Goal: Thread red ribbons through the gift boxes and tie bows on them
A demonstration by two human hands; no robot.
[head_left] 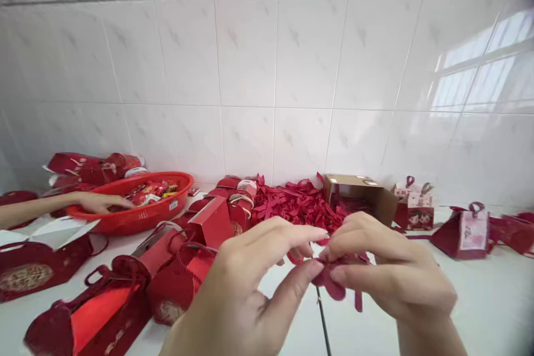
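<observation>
At your far left, a co-worker's arm (37, 208) reaches in, the hand (100, 203) at the near left side of a red plastic basket (164, 217) that holds small wrapped packets (152, 192). Red packages (87, 167) are stacked behind it, near the wall (250, 139). In front of the basket stands 1 dark red box (33, 261) with pale flaps raised and a round patterned emblem. Right of that and closer to you lies an open box with a bright red panel (102, 311), and more red boxes (169, 289) crowd beside it.

Your left hand (246, 289) comes next, its fingers (287, 236) curved, with a gap between index finger and thumb. The thumb tip meets the edge of a small dark red piece (331, 281); you cannot tell whether this hand grips it. Beyond lies a heap of dark red ribbons (292, 200).

The piece is between your hands, above the white tabletop (471, 300), and your right hand (387, 267) pinches it, thumb and index finger closed on it. Behind that hand a cardboard box (387, 206) gapes open. Farther right stand pink printed boxes (417, 206), then a dark red bag (450, 233) with a pale pink panel
</observation>
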